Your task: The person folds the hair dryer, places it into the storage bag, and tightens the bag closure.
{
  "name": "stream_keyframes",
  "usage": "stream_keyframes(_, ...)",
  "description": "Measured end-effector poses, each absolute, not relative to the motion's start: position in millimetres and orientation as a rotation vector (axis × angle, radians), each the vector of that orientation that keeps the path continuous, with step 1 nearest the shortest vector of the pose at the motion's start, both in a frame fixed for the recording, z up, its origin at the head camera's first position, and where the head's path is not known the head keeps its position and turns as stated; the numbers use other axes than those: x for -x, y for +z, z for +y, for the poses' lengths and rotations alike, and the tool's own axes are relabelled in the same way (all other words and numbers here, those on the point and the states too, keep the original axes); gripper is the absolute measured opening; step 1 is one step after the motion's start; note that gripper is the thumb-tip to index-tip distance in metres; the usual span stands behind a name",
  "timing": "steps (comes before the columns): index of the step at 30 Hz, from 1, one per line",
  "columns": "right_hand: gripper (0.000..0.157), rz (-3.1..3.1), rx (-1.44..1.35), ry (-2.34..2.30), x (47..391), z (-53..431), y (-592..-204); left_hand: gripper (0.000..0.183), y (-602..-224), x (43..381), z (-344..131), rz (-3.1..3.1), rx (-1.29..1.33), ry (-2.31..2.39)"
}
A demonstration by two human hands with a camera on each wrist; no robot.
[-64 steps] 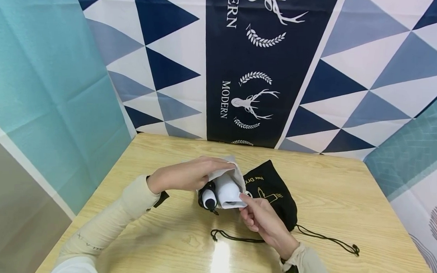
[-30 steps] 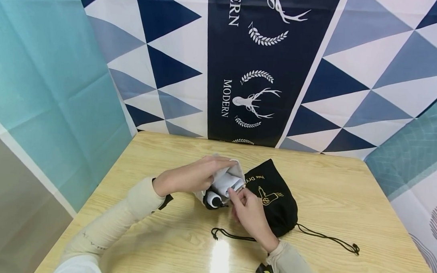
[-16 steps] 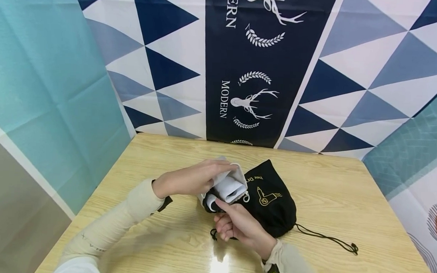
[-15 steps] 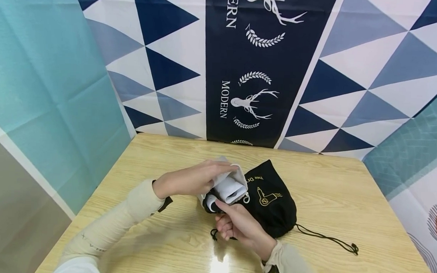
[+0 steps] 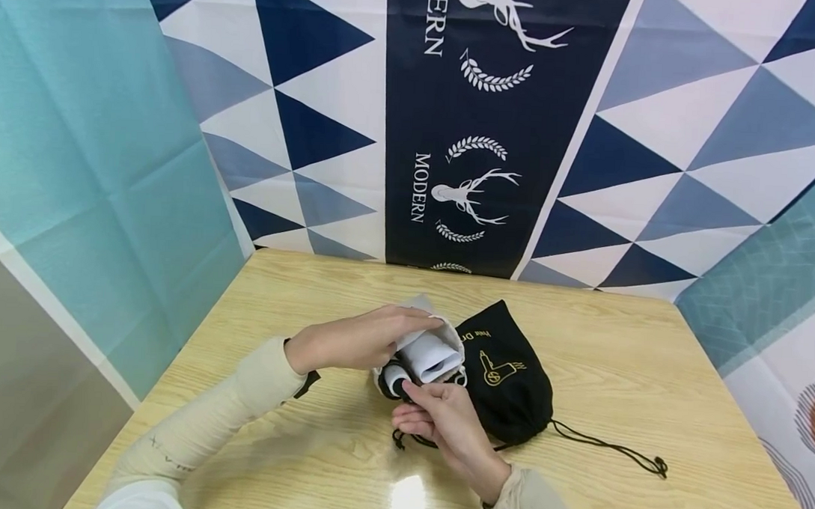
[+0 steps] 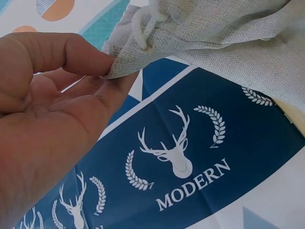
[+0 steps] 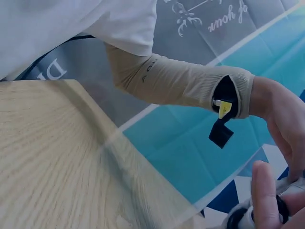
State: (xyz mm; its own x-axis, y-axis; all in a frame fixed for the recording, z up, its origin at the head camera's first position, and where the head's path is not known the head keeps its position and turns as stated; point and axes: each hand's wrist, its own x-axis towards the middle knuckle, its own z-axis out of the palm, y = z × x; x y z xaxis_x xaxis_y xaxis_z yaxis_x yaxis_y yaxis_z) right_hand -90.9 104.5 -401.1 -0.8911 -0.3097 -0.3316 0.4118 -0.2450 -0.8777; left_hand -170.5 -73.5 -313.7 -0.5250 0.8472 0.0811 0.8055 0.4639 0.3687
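My left hand (image 5: 364,335) pinches the upper rim of a light grey drawstring cloth bag (image 6: 190,33), holding its mouth raised. In the mouth lies a white hair dryer, its wide hollow end (image 5: 434,356) showing beside a narrower white, black-tipped end (image 5: 395,380). Black cord is bunched around that narrower end. The rest of the dryer is hidden in the bag. My right hand (image 5: 451,428) touches the black tip with its thumb (image 5: 414,393), its other fingers extended below. In the right wrist view, a raised digit (image 7: 264,195) overlaps the black-and-white end.
A black drawstring pouch (image 5: 517,401) with gold lettering and a hair dryer drawing lies just right of the grey bag. Its black cord (image 5: 610,445) trails to the right on the wooden table (image 5: 292,460). A patterned cloth (image 5: 452,136) hangs behind the table.
My right hand moved from the dryer's wide end to its black-tipped end, and its fingers have straightened. The dryer's ends sit further inside the grey bag. My left hand keeps its hold on the rim.
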Motion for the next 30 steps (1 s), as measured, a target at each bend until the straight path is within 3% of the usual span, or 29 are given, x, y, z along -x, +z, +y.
stream_keyframes(7, 0.026, 1.727, -0.164, -2.237, 90, 101, -402, 0.067, -315, 171, -73, 2.597, -1.447, 0.554)
stream_keyframes(30, 0.025, 1.916, -0.028, -2.252, 124, 88, -398, 0.062, -309, 160, -68, 2.62, -1.56, 0.4)
